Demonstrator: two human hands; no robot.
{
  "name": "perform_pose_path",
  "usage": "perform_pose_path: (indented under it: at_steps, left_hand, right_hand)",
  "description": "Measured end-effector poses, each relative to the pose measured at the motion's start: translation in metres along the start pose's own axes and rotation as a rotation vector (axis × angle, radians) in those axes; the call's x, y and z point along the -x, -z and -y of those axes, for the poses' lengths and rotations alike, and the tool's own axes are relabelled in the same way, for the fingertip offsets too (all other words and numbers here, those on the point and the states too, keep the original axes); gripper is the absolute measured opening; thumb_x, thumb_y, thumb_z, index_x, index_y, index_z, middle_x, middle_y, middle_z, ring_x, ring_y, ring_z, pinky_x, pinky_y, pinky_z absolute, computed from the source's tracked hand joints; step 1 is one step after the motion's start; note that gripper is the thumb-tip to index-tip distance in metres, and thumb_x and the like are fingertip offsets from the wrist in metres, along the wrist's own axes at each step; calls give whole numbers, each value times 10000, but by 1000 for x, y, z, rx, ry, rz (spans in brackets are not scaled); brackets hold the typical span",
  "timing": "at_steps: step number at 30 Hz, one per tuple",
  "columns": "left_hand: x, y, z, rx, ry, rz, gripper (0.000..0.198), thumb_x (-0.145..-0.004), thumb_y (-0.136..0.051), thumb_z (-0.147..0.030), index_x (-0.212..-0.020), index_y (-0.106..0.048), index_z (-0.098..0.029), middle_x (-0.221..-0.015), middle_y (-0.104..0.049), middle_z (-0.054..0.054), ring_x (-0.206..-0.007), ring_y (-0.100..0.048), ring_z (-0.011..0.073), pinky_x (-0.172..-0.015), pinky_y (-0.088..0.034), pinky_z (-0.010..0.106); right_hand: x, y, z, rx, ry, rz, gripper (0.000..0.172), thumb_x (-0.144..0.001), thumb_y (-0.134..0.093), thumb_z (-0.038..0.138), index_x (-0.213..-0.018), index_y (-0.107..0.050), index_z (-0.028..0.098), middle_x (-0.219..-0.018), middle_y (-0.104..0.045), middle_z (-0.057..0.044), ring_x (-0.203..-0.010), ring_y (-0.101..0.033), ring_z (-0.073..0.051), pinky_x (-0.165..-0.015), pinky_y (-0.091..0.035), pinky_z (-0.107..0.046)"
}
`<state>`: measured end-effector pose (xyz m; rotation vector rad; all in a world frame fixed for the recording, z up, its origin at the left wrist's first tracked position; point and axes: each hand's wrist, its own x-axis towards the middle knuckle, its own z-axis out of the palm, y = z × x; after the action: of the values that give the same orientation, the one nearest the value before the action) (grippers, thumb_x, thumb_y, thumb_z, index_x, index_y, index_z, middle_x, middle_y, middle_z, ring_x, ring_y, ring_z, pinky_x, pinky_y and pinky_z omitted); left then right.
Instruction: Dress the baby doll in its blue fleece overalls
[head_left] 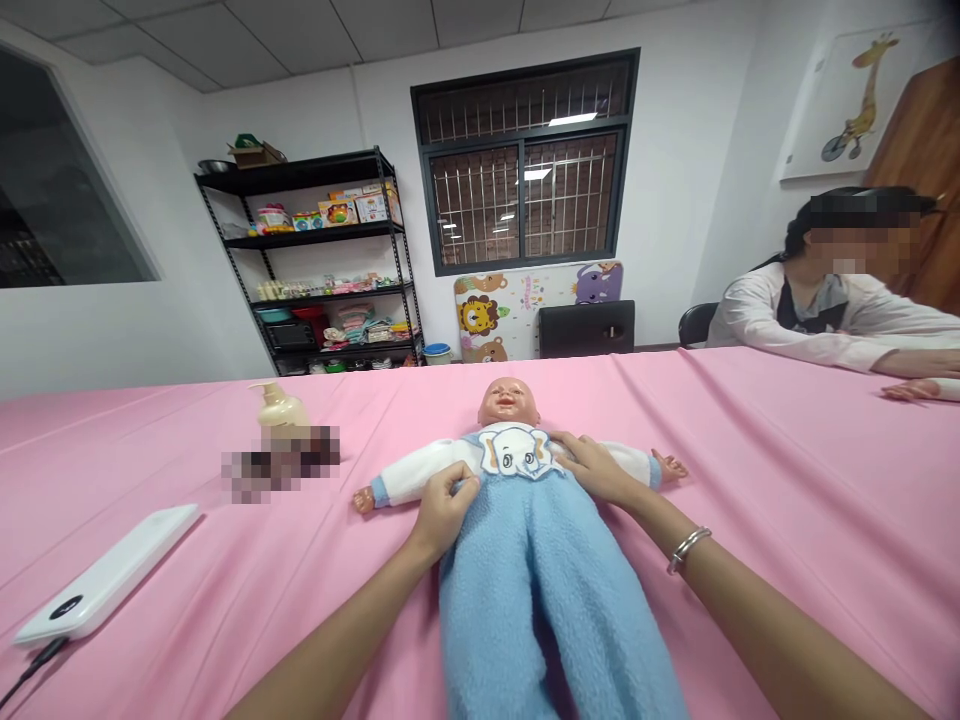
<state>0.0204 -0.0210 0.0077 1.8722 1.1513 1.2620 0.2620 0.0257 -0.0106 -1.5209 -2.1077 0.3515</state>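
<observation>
A baby doll [509, 402] lies on its back with its head away from me and its arms spread. It wears fuzzy blue overalls [517, 560] with a white elephant face [517, 452] on the chest, over white sleeves with blue cuffs. My left hand [448, 505] is closed in a pinch at the left chest edge of the overalls, beside the elephant. On the opposite side, my right hand [596, 468] has its bent fingers on the chest cloth by the elephant's ear. A silver bracelet [688, 549] circles my right wrist.
A pink cloth [315, 590] covers the table. To the left are a cream pump bottle [280, 408], a blurred-out item and a white power bank [112, 570] with a cable. At the right sits another person [795, 310], near another doll's hand [909, 390]. Shelves [315, 235] stand behind.
</observation>
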Motion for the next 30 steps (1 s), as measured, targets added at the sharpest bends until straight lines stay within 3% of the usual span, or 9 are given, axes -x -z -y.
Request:
perform_pose_path:
  at_steps: [7,10,13,16,20,24,30]
  left_hand:
    - [-5,5,4,71,60,-70,339,-771,-416,-395,-547,-285,-177,-551,-275,-41,-546,-274,88,-537,-249,233]
    - [-10,11,11,96,99,-140,350,-755,-450,-405,-540,-298,-175,-550,-301,-42,-551,-286,90,-548,-264,230]
    - [-15,17,18,118,131,-131,297,-735,-500,-384,-563,-413,-157,-586,-414,-35,-592,-370,98,-586,-302,224]
    - [-16,19,19,140,139,-76,256,-744,-512,-384,-659,-526,-143,-677,-517,-18,-675,-448,113,-656,-340,225]
    - [-15,16,14,162,150,27,262,-741,-538,-397,-714,-542,-136,-697,-528,-10,-692,-467,114,-666,-353,226]
    - [-13,13,10,213,155,55,261,-690,-609,-371,-784,-532,-140,-732,-540,-4,-706,-490,114,-653,-360,216]
    - [-11,13,7,271,201,-25,368,-634,-653,-384,-875,-487,-162,-765,-586,4,-732,-530,125,-647,-370,217]
  right_hand:
    - [3,-7,0,-87,4,-111,436,-820,-386,377,-1232,-444,247,-1183,-527,-81,-1132,-400,-261,-942,-280,-460]
    - [0,-4,0,-419,-11,-196,423,-725,-515,375,-1107,-533,195,-1152,-552,-85,-1076,-465,-234,-933,-333,-404]
    - [0,7,1,-875,-154,-252,328,-617,-615,417,-815,-582,158,-851,-627,-72,-757,-562,-170,-722,-439,-309]
    - [5,19,2,-991,-251,-85,323,-613,-633,462,-640,-547,152,-592,-561,-21,-528,-489,-102,-542,-398,-252]
    - [14,30,5,-819,-266,257,401,-644,-626,529,-670,-569,133,-588,-541,-13,-549,-499,-92,-539,-390,-228]
    - [20,35,7,-798,-218,422,471,-690,-540,602,-636,-495,137,-573,-501,1,-523,-456,-71,-516,-366,-216]
    - [23,34,2,-919,-154,524,382,-696,-619,481,-652,-452,140,-597,-409,44,-520,-359,-30,-490,-299,-178]
